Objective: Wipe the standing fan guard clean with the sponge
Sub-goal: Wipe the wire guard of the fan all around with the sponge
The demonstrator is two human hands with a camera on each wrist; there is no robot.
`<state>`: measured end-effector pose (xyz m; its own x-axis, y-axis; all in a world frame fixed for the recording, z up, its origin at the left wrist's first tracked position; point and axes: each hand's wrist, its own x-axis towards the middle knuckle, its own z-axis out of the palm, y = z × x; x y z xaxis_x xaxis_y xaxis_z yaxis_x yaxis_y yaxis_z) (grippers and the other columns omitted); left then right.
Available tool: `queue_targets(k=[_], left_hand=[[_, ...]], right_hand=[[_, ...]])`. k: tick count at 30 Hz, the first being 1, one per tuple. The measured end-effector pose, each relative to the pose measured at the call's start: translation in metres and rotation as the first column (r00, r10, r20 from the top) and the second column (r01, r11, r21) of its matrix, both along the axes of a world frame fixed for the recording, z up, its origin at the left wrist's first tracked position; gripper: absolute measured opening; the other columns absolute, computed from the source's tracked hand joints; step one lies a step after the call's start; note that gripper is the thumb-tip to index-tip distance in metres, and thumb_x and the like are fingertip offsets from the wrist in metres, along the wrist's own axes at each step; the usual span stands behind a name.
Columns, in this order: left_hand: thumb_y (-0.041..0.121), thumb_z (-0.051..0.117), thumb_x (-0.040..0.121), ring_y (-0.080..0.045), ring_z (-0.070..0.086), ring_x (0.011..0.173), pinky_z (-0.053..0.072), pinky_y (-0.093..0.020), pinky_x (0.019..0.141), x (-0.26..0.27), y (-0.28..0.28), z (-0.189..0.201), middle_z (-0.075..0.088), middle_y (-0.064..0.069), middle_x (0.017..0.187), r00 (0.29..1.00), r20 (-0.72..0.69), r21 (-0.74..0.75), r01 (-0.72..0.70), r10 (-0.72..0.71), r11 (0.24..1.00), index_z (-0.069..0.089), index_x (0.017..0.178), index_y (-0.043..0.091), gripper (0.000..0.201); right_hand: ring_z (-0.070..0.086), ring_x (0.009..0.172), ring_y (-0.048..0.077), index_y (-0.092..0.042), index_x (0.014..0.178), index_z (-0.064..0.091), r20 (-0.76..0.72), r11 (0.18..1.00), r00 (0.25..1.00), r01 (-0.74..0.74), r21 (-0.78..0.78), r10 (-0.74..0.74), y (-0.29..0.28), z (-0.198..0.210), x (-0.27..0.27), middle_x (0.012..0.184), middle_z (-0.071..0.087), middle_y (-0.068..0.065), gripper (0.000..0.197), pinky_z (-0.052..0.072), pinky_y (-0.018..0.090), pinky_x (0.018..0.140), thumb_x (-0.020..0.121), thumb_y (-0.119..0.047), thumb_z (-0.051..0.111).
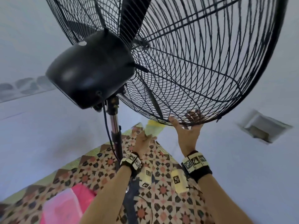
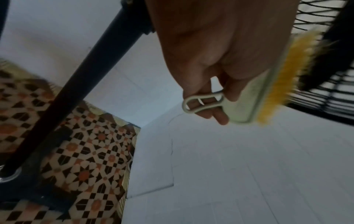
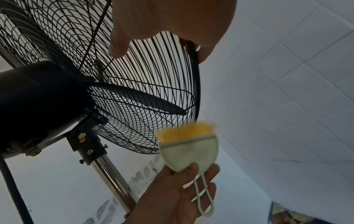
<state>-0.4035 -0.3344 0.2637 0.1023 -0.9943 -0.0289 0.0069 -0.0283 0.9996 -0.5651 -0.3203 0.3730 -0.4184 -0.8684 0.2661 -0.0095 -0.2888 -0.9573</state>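
The black wire fan guard (image 1: 202, 70) fills the upper part of the head view, seen from behind and below. My right hand (image 1: 183, 121) grips its bottom rim, thumb on the rear wires and fingers curled over the front edge; the right wrist view shows that rim (image 3: 194, 78). My left hand (image 1: 145, 138) holds a pale green hand brush with yellow bristles (image 1: 152, 126) just below the guard's lower left edge. In the left wrist view the fingers pinch the brush (image 2: 252, 94) by its loop handle, bristles close to the wires. No sponge is in view.
The black motor housing (image 1: 90, 70) sits on a chrome and black pole (image 1: 114, 120) with a cable running down it. Below are patterned floor tiles (image 1: 161, 183) and a pink and clear plastic container (image 1: 68, 206). White walls surround the fan, with a small recessed box (image 1: 262, 128) at the right.
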Motion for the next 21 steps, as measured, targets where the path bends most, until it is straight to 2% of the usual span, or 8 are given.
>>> queue_targets(k=[4,6,9,11,12,15,18,21], left_hand=[[-0.001,0.050,0.101,-0.008,0.062,0.056,0.044,-0.012,0.045,0.013,-0.031,0.016,0.071,-0.014,0.096,0.955,0.004,0.171,-0.292,0.296,0.941,0.057,0.121,0.000,0.020],[-0.009,0.049,0.096,-0.018,0.067,0.059,0.051,-0.023,0.049,0.013,-0.046,0.014,0.073,-0.014,0.089,0.954,-0.067,0.213,-0.274,0.294,0.938,0.054,0.129,-0.008,0.033],[-0.010,0.051,0.098,-0.016,0.067,0.060,0.057,-0.028,0.066,0.006,-0.026,0.004,0.064,-0.020,0.083,0.998,0.002,0.070,-0.067,0.067,0.995,0.059,0.122,-0.002,0.027],[-0.006,0.054,0.101,-0.024,0.067,0.073,0.059,-0.035,0.083,0.002,0.001,0.007,0.059,-0.020,0.091,0.985,0.007,-0.070,0.174,-0.174,0.982,0.064,0.112,0.015,0.025],[-0.005,0.054,0.102,-0.026,0.067,0.080,0.059,-0.034,0.083,0.006,0.005,0.006,0.060,-0.019,0.095,0.978,0.019,-0.091,0.210,-0.209,0.973,0.064,0.109,0.019,0.027],[-0.004,0.049,0.103,-0.025,0.068,0.081,0.055,-0.020,0.058,0.020,-0.003,0.013,0.068,-0.011,0.100,0.996,-0.068,0.027,-0.051,0.053,0.998,0.062,0.117,0.012,0.025],[0.002,0.046,0.104,-0.012,0.060,0.066,0.044,-0.013,0.044,0.041,-0.027,0.023,0.066,-0.009,0.104,0.929,0.006,0.127,-0.368,0.370,0.921,0.052,0.133,0.005,0.030],[0.005,0.046,0.104,-0.020,0.065,0.074,0.047,-0.012,0.052,0.042,-0.024,0.030,0.067,-0.011,0.104,0.916,0.270,-0.057,-0.292,0.297,0.955,0.057,0.127,0.001,0.026]], right_hand=[[0.054,0.133,0.010,-0.024,0.156,0.027,0.008,1.000,1.000,0.007,0.028,-0.007,0.001,0.000,0.000,0.143,0.056,-0.007,0.131,0.046,0.041,0.115,0.051,-0.066,0.094],[0.053,0.133,0.012,-0.024,0.155,0.028,0.002,0.999,1.000,0.019,0.034,-0.019,0.003,-0.002,0.000,0.143,0.055,-0.006,0.130,0.045,0.042,0.115,0.051,-0.065,0.094],[0.053,0.132,0.012,-0.022,0.153,0.031,0.001,0.999,1.000,0.030,0.038,-0.031,0.006,-0.002,0.001,0.142,0.056,-0.006,0.120,0.045,0.044,0.115,0.057,-0.053,0.095],[0.055,0.130,0.012,-0.020,0.152,0.032,0.003,0.999,1.000,0.028,0.035,-0.028,0.006,0.000,0.001,0.140,0.057,-0.005,0.119,0.047,0.044,0.113,0.057,-0.053,0.096],[0.055,0.130,0.012,-0.019,0.152,0.032,0.004,0.999,1.000,0.021,0.034,-0.022,0.005,0.001,0.001,0.140,0.057,-0.004,0.121,0.047,0.044,0.112,0.055,-0.056,0.095],[0.054,0.131,0.011,-0.019,0.154,0.030,-0.017,0.999,1.000,0.010,0.036,-0.009,0.006,0.004,0.001,0.142,0.056,-0.003,0.124,0.047,0.041,0.113,0.055,-0.056,0.094],[0.050,0.136,0.014,-0.019,0.157,0.025,-0.021,0.999,1.000,0.012,0.040,-0.011,0.008,0.004,0.000,0.147,0.053,-0.002,0.126,0.043,0.041,0.117,0.057,-0.052,0.094],[0.048,0.139,0.013,-0.020,0.159,0.021,-0.011,0.999,1.000,0.015,0.047,-0.014,0.010,0.001,0.001,0.149,0.050,-0.003,0.128,0.040,0.042,0.119,0.058,-0.050,0.094]])
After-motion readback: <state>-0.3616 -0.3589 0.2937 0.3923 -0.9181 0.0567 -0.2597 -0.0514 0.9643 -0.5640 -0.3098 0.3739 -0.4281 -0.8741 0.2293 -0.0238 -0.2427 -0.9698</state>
